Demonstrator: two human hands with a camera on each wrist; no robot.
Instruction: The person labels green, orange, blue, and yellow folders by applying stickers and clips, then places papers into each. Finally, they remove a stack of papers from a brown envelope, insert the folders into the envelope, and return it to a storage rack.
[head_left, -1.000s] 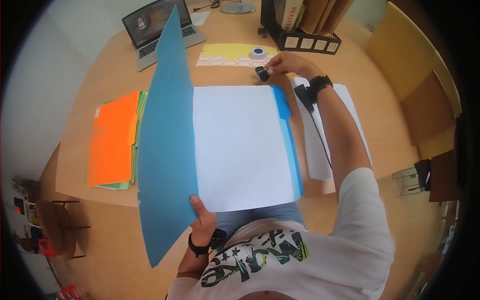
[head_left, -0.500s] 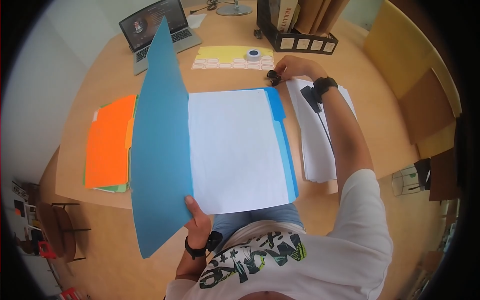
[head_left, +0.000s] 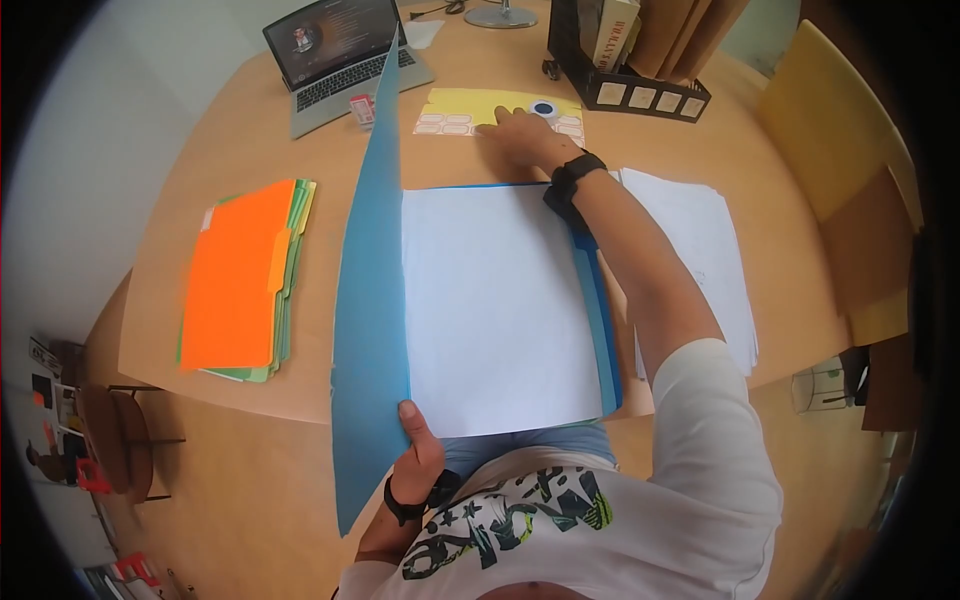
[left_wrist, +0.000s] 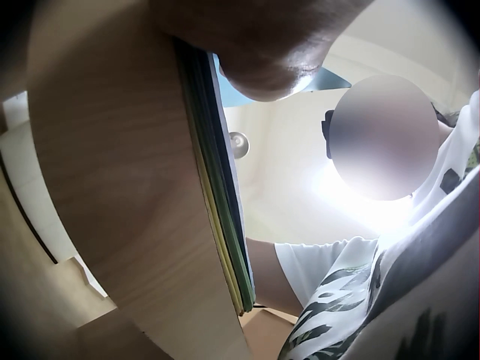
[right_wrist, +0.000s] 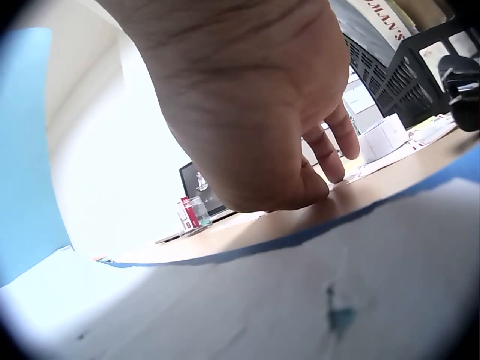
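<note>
The blue folder point(head_left: 370, 300) stands with its cover raised, white sheets point(head_left: 500, 310) inside. At its lower edge my left hand point(head_left: 417, 465) grips it, thumb on top; in the left wrist view that hand point(left_wrist: 262, 45) is above several stacked folder edges point(left_wrist: 214, 184). My right hand point(head_left: 530, 138) reaches past the folder's top edge, fingertips down at the yellow-and-white label sheet point(head_left: 450, 103), beside a white roll point(head_left: 543, 109). The right wrist view shows this hand point(right_wrist: 247, 105) with bent fingers and nothing visible in them; black clips point(right_wrist: 461, 86) lie to its right.
Orange and green folders point(head_left: 230, 285) are stacked at left, white papers point(head_left: 700, 260) at right. Behind are a laptop point(head_left: 345, 70), a small red-and-white box point(head_left: 362, 111) and a black organizer point(head_left: 640, 97) with books. A yellow chair or panel point(head_left: 810, 130) stands at the right.
My right hand has let go of the black clips and moved left onto the label sheet. My left hand still grips the folder, whose cover now stands more upright.
</note>
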